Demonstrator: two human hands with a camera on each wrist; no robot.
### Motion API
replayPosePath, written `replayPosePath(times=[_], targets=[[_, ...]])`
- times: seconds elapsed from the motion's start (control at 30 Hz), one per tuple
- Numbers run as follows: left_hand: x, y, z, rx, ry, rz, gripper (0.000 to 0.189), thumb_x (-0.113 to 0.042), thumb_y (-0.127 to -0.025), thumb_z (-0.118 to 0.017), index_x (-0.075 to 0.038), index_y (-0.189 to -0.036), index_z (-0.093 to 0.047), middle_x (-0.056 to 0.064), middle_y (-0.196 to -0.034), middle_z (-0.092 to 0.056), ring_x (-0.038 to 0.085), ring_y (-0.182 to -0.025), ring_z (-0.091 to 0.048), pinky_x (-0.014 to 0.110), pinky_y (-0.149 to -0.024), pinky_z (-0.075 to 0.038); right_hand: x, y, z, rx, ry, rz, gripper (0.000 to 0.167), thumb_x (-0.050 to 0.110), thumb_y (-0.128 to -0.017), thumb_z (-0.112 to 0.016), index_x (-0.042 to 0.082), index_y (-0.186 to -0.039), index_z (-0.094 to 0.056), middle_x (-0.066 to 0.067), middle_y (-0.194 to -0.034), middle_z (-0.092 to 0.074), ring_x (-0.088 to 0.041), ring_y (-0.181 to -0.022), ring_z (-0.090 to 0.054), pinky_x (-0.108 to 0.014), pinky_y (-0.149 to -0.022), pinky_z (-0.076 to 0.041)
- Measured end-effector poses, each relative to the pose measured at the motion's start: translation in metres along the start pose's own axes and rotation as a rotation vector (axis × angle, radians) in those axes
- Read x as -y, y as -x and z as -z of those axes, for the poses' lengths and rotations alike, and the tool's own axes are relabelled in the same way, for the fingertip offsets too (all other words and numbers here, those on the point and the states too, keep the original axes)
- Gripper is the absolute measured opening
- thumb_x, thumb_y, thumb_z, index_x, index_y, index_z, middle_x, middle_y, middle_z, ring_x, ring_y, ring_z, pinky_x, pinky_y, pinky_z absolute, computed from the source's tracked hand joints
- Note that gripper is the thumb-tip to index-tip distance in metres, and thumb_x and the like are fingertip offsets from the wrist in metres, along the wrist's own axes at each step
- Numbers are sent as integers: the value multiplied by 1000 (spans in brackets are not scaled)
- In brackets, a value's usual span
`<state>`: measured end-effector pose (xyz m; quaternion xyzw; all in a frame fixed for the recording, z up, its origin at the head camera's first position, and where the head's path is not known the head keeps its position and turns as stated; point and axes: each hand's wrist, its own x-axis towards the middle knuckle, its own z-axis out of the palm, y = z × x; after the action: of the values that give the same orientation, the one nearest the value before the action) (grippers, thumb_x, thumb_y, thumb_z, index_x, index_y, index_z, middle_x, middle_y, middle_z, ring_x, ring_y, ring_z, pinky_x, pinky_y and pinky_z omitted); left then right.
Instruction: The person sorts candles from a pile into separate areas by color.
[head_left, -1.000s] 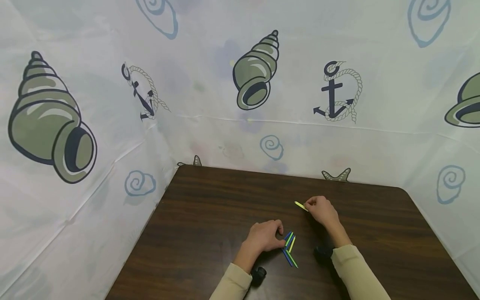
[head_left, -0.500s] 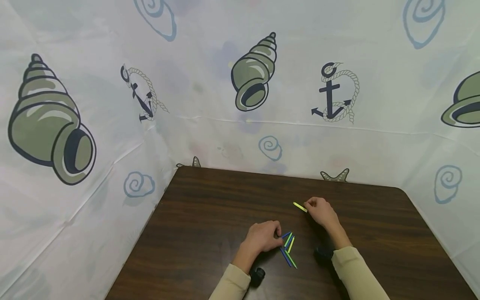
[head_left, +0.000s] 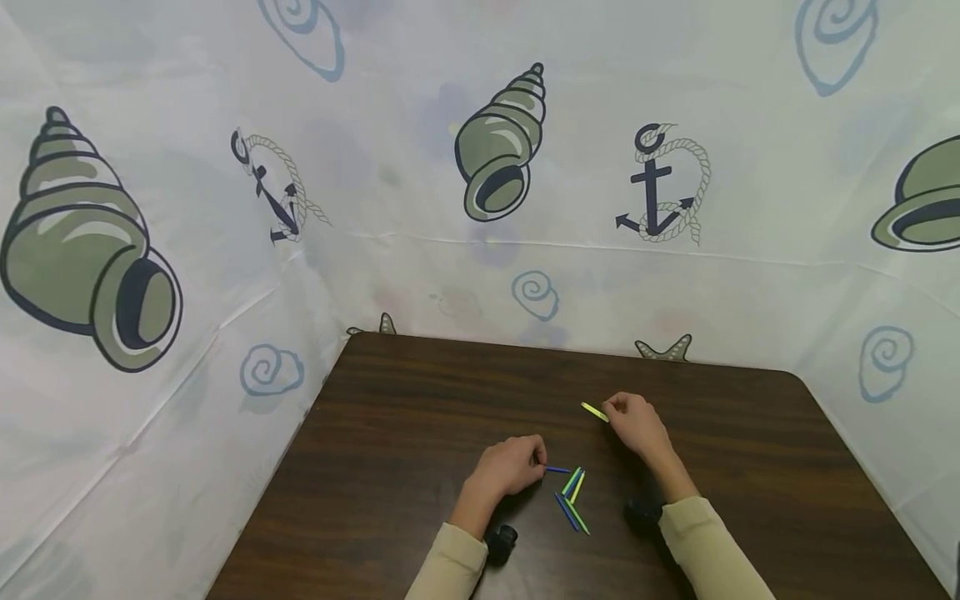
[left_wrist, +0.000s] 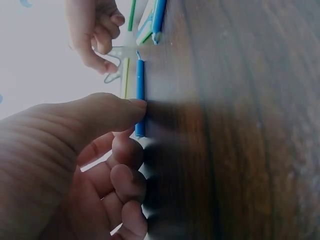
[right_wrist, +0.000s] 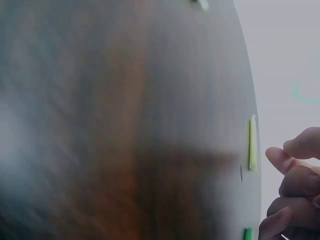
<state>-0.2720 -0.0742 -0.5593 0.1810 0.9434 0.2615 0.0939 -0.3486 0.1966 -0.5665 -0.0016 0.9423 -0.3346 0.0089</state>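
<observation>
My left hand [head_left: 508, 467] pinches the end of a thin blue candle [left_wrist: 140, 80] between thumb and forefinger, just above the table. In the head view, several more blue, green and yellow candles lie to its right in a bent cluster, among them a yellow candle [head_left: 578, 488] and a lower green candle [head_left: 578, 518]. Farther back, my right hand [head_left: 637, 423] hovers beside another yellow candle [right_wrist: 252, 144], its fingers loosely curled. A small gap separates fingertips and candle in the right wrist view. A green candle end [right_wrist: 248, 233] shows below there; the head view hides it.
The dark wood-grain table [head_left: 420, 392] has a rounded far right corner. White sheeting [head_left: 420, 275] printed with shells, anchors and starfish hangs behind it and along both sides. Black wrist cameras sit under both forearms.
My left hand has drawn the blue candle leftward out of the cluster, turning it from slanted to nearly sideways. The right hand and its yellow candle stay about in place; the head view shifts slightly.
</observation>
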Motion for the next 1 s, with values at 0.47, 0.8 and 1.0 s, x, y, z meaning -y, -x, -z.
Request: replayPosePath(times=[0.47,0.8,1.0], targets=[[21,-3,9,-32,55,34,7,-24,-101,-75,-24,-98,-69,-10,-77,-60,8,-65,-54,31,-61,-44,18,13,-20,31,2,78,24,29,-106,-61,11,-108,-76,-1,-77,-61,-18,-63,-50,-33,-58,-38],[24,-4,10,-38,56,46,10,-24,-102,-76,-24,-95,-68,-8,-76,-59,9,-64,-54,31,-61,-44,46,32,-31,312,-19,318,13,30,-105,-71,21,-112,-77,4,-71,-57,-10,-56,-44,-27,-54,-38],[23,-4,8,-27,61,47,9,-24,-103,-74,-24,-97,-68,-8,-75,-59,10,-63,-54,31,-60,-44,55,37,-41,433,-8,360,7,29,-103,-75,23,-106,-74,5,-66,-54,-9,-53,-43,-26,-52,-37]])
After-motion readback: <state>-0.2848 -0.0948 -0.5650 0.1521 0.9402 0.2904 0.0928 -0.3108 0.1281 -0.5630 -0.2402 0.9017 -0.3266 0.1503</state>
